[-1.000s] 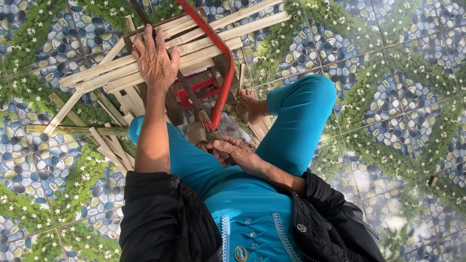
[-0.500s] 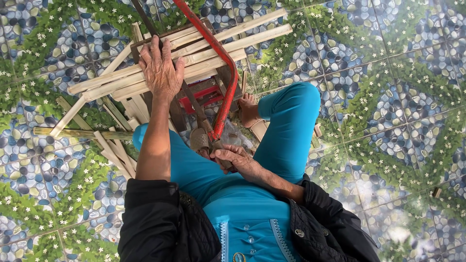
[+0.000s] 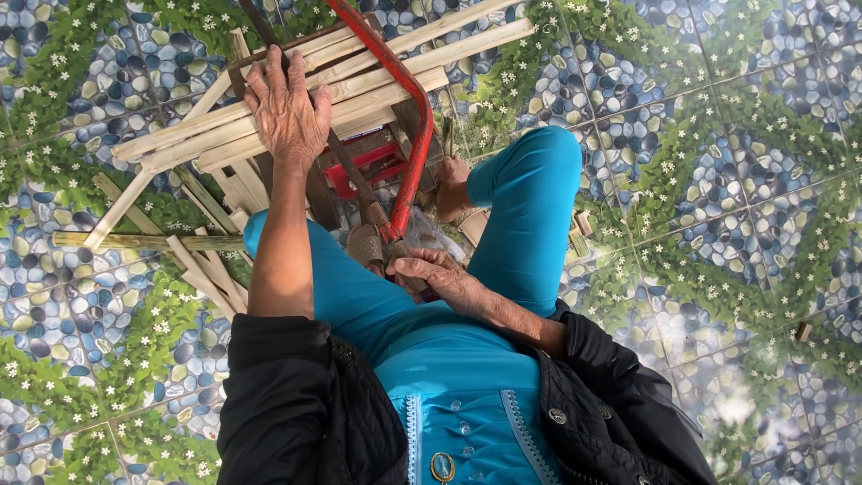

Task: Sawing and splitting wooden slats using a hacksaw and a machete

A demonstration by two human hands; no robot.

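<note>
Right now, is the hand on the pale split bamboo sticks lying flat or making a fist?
Lying flat. The left hand rests palm down, fingers spread, on the bundle of pale split bamboo sticks.

- Red saw frame (image 3: 406, 108): upper end cut off by the top edge, above the fingers of the left hand (image 3: 287, 112); its grip is covered by the right hand (image 3: 444, 280), so the handle's shape cannot be told.
- Saw blade (image 3: 346, 162): partly hidden under the left palm; its teeth are too small to tell.
- Bamboo strips (image 3: 180, 144): the stretch beneath the left fingers is hidden, and the far ends run out past the top edge.
- Red stool (image 3: 368, 166): mostly hidden behind strips and saw; only slats show.
- Bare foot (image 3: 453, 184): toes hidden behind the wooden pieces, beyond the right fingertips.
- Small scrap (image 3: 802, 331) on the tiles: too small to identify.
</note>
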